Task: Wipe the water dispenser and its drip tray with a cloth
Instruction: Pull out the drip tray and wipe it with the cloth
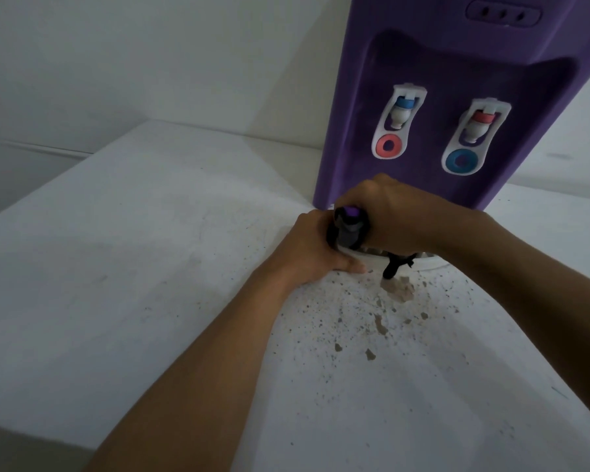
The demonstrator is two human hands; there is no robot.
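A purple water dispenser (433, 63) stands on a white counter, with two white taps on its front, one with a blue collar (401, 114) and one with a red collar (479, 126). At its foot sits the white drip tray (431, 264), mostly hidden by my hands. My right hand (402, 219) is closed on a dark cloth (349, 229) with grey and purple patches and presses it down onto the tray. A black end of the cloth hangs out below that hand. My left hand (309, 248) grips the tray's left front edge.
The white counter (150, 267) in front of the tray carries brown stains (397, 289) and many small dark specks. White walls rise behind and to the left. The counter's left edge runs diagonally toward the near left.
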